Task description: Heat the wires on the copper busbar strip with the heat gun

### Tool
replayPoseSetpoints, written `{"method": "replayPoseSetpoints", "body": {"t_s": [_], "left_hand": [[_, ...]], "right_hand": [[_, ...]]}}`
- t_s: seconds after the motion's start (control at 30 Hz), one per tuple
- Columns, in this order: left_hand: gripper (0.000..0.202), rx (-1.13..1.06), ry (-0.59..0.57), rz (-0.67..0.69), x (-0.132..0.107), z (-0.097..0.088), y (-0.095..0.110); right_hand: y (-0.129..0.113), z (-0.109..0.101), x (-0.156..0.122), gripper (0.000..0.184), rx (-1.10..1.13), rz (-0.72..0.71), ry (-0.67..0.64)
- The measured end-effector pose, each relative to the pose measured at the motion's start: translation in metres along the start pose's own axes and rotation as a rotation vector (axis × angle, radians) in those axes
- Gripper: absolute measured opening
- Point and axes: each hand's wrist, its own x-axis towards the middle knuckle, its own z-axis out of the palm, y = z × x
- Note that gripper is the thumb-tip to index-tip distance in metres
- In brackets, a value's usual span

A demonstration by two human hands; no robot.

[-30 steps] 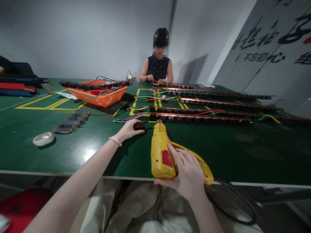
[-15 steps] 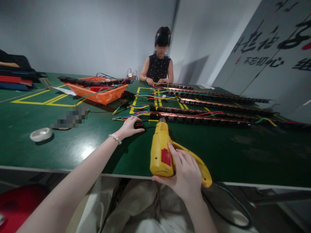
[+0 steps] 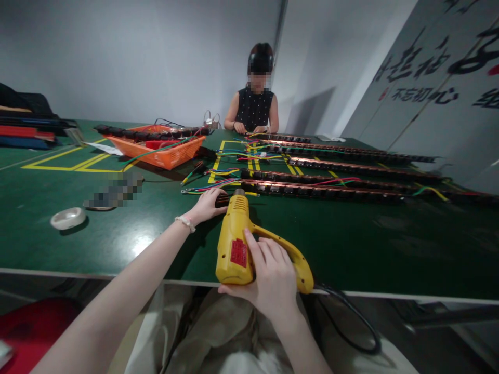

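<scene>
My right hand grips a yellow heat gun by its handle, its nozzle pointing away from me at the spot by my left hand. My left hand rests on the green table, fingers closed on a small dark part at the near end of a bundle of coloured wires. A long black and copper strip runs off to the right from there. The gun's black cord hangs below the table edge.
More long strips lie in rows at the back right. An orange basket with strips across it stands at the back left. A white tape roll lies at left. A person in a dark top works at the far end.
My right hand has swung the heat gun to the left, bringing its nozzle close to my left hand. The left hand has stayed where it was.
</scene>
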Motion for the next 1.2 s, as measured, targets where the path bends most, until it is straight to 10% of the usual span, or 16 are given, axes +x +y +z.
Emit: {"method": "replayPoseSetpoints", "body": {"t_s": [0.57,1.2], "left_hand": [[0.048,-0.077,0.011,0.023,0.000,0.001,-0.003],[0.044,-0.101,0.093,0.089,-0.001,-0.005,0.004]], "right_hand": [[0.001,-0.004,0.003,0.101,0.021,-0.023,0.001],[0.053,-0.021,0.000,0.105,-0.110,0.033,-0.025]]}}
